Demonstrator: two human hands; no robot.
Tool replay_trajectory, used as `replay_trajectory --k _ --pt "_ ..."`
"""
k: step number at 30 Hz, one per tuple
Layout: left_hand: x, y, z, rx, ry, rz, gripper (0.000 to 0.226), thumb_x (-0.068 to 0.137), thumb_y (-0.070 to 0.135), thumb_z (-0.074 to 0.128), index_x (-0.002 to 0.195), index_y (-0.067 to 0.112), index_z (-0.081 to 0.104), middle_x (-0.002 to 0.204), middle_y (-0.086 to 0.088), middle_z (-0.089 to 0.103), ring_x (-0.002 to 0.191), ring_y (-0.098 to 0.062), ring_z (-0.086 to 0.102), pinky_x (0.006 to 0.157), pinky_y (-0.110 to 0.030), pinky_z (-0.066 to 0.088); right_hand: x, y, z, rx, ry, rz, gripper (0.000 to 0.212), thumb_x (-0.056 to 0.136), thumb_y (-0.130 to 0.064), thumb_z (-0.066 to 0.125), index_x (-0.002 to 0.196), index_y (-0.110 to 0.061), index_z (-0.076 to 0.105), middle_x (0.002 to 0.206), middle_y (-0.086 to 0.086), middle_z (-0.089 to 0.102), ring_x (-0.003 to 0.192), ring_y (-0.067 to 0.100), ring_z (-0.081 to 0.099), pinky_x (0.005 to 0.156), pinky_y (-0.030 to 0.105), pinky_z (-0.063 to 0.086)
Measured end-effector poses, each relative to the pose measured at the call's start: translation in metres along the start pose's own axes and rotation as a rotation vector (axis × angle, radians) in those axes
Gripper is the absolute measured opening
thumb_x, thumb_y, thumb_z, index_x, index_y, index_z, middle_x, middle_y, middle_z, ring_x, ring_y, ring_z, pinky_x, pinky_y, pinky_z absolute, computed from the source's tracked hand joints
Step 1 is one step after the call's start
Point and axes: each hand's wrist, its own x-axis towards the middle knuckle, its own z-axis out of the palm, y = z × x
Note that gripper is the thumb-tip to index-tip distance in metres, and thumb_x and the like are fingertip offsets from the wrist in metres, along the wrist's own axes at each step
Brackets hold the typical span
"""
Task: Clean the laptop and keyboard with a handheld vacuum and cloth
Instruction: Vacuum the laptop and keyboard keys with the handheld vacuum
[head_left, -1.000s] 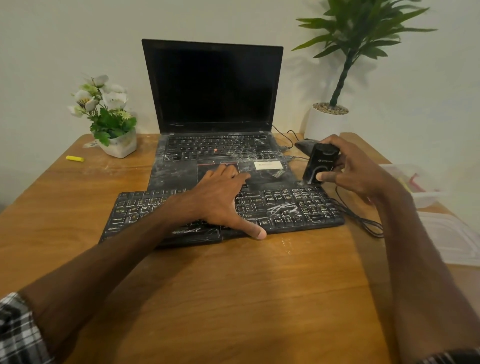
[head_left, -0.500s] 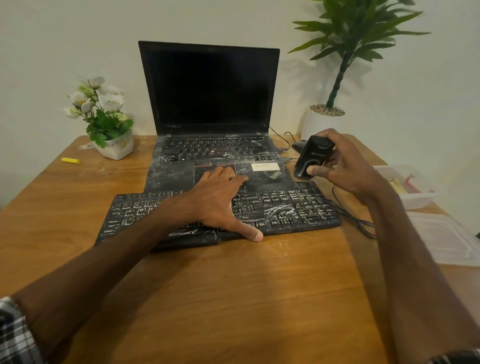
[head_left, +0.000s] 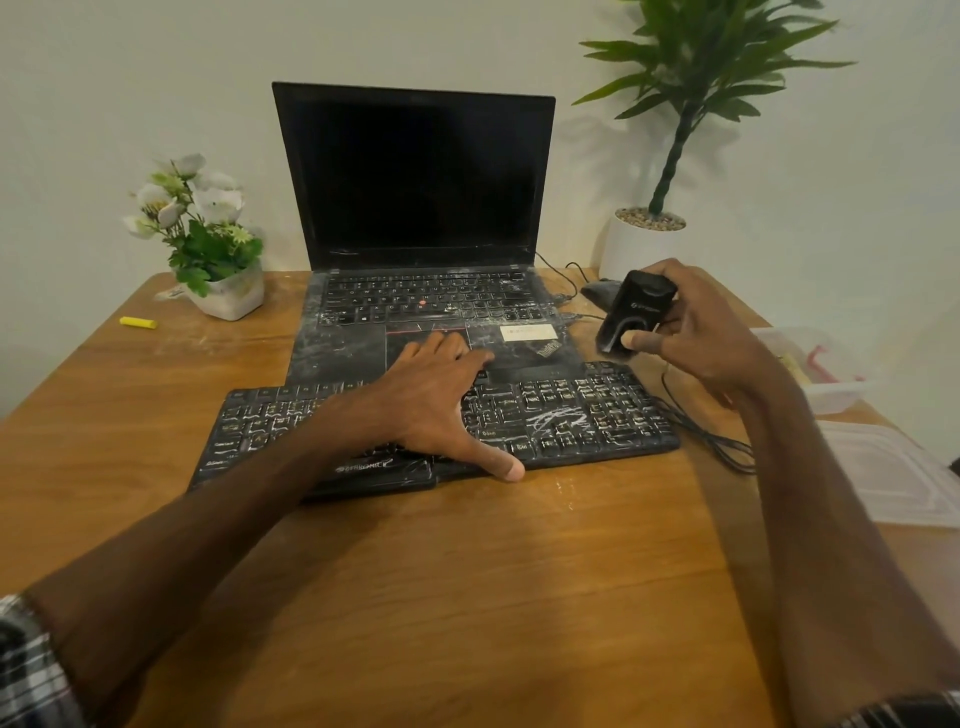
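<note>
A black laptop (head_left: 415, 176) stands open at the back of the wooden table (head_left: 467, 597), its keys and palm rest dusted white. In front of it lies a black external keyboard (head_left: 571, 415), also streaked with white dust. My left hand (head_left: 436, 400) rests flat on the keyboard's middle, fingers straight and reaching onto the laptop's trackpad edge, thumb at the keyboard's front edge. My right hand (head_left: 696, 338) grips a small black handheld vacuum (head_left: 634, 317) in the air, just right of the laptop's palm rest. No cloth is visible.
A white flower pot (head_left: 228, 296) stands at the back left, with a small yellow object (head_left: 138, 322) beside it. A tall potted plant (head_left: 644, 244) is at the back right. A clear plastic box (head_left: 821, 364) and lid (head_left: 904, 473) lie at the right edge. Black cables (head_left: 711, 436) run right of the keyboard.
My right hand has lifted the handheld vacuum slightly up and back. My left hand stays flat on the keyboard.
</note>
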Motion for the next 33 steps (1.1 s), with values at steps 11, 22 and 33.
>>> replay_trajectory --k 11,22,33 --pt "0.000 -0.001 0.000 -0.011 0.005 0.004 0.146 0.047 0.104 0.053 0.163 0.025 0.015 0.144 0.002 0.030 0.134 -0.021 0.030 0.121 -0.050 0.027 -0.004 -0.002 0.009 -0.115 0.153 0.088 0.059 0.084 -0.013 0.079 0.131 -0.016 0.043 0.118 0.002 0.061 0.107 0.023 0.060 0.086 0.037 0.053" --pt "0.000 -0.003 0.002 -0.010 0.009 0.007 0.146 0.049 0.104 0.055 0.164 0.024 0.014 0.151 0.000 0.029 0.140 -0.024 0.028 0.123 -0.052 0.022 -0.027 -0.001 0.013 0.037 0.243 0.054 0.077 0.082 0.007 0.074 0.138 -0.031 0.040 0.112 -0.024 0.051 0.102 0.001 0.063 0.090 0.029 0.057" --pt "0.000 -0.002 0.002 -0.020 0.007 0.004 0.146 0.050 0.102 0.057 0.165 0.023 0.014 0.150 -0.002 0.029 0.140 -0.024 0.028 0.123 -0.051 0.022 -0.027 0.002 0.014 -0.014 0.141 0.082 0.064 0.082 0.002 0.076 0.133 -0.021 0.043 0.116 -0.003 0.058 0.109 0.020 0.061 0.093 0.043 0.057"
